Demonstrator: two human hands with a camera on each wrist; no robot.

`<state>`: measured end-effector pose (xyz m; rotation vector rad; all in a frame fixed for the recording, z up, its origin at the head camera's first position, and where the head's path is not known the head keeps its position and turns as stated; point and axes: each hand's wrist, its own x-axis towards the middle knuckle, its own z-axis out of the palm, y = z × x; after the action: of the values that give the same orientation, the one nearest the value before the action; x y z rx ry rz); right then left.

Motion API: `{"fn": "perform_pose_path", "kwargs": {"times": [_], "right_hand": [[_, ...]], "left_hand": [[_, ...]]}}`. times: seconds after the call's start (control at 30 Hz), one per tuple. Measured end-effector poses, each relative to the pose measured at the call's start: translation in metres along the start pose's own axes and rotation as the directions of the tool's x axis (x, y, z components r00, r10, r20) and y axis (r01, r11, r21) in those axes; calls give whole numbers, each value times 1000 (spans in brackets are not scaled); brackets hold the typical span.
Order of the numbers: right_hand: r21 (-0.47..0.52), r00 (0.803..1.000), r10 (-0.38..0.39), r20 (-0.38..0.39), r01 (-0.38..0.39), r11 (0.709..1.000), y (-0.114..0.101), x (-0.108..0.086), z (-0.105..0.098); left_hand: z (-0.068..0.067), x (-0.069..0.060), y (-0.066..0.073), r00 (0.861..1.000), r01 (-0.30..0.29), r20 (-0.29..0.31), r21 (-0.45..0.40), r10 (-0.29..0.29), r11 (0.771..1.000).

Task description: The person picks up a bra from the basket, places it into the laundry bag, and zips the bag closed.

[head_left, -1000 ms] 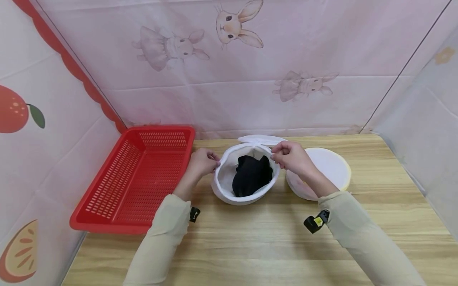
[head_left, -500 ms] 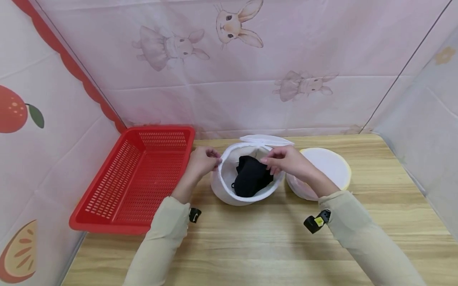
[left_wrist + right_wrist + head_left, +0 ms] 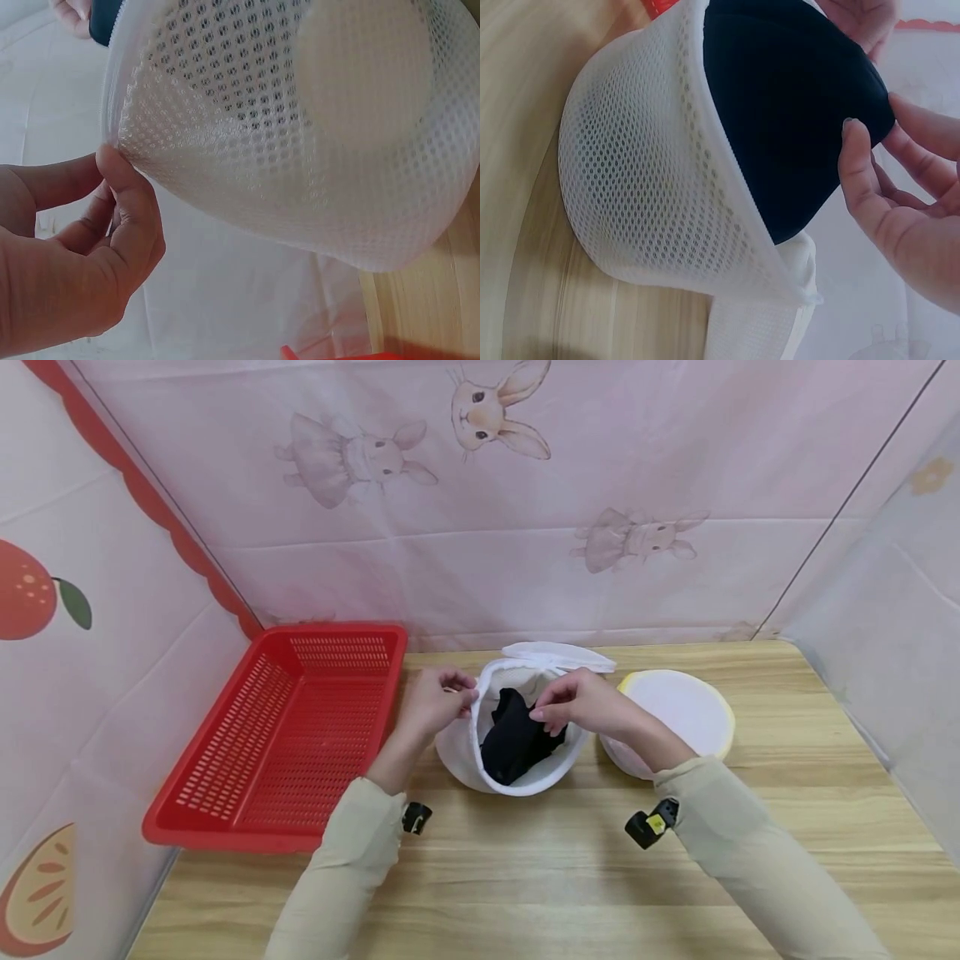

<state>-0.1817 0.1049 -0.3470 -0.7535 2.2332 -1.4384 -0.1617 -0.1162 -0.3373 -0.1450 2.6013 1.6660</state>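
Observation:
A round white mesh laundry bag (image 3: 458, 752) stands unzipped on the table, its lid flap (image 3: 558, 655) folded back behind it. Inside lies a black bra (image 3: 513, 739); its smooth, cup-like part fills the mouth in the right wrist view. With thumb and fingers my left hand (image 3: 438, 700) pinches the bag's rim (image 3: 112, 90) on the left side, pulling the mesh into a fold. My right hand (image 3: 585, 702) reaches over the opening and pinches the edge of the black bra (image 3: 795, 112) between thumb and fingers. The lower part of the bra is hidden in the bag.
To the left is a red plastic basket (image 3: 315, 758) with slotted walls. Right of the bag, partly behind my right forearm, lies a round white piece with a yellow edge (image 3: 678, 710). A printed cloth wall (image 3: 480, 585) bounds the wooden table (image 3: 540, 877) at the back.
My right hand has moved left from the bag's right rim onto the black bra, which has shifted slightly. My left hand has drawn the left rim a little to the right.

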Motion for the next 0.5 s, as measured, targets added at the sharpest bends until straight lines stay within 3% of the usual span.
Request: {"fn": "perform_pose_path", "kwargs": {"times": [0.27,0.5], "right_hand": [[-44,998,60,-14,-61,997,-1,-2,3],[-52,991,131,-26,-132,990,1,-7,-5]], "left_hand": [[-5,0,-3,1000,15,-8,-86,-16,996],[-17,3,-2,984,166,64,-7,-165,986]]}}
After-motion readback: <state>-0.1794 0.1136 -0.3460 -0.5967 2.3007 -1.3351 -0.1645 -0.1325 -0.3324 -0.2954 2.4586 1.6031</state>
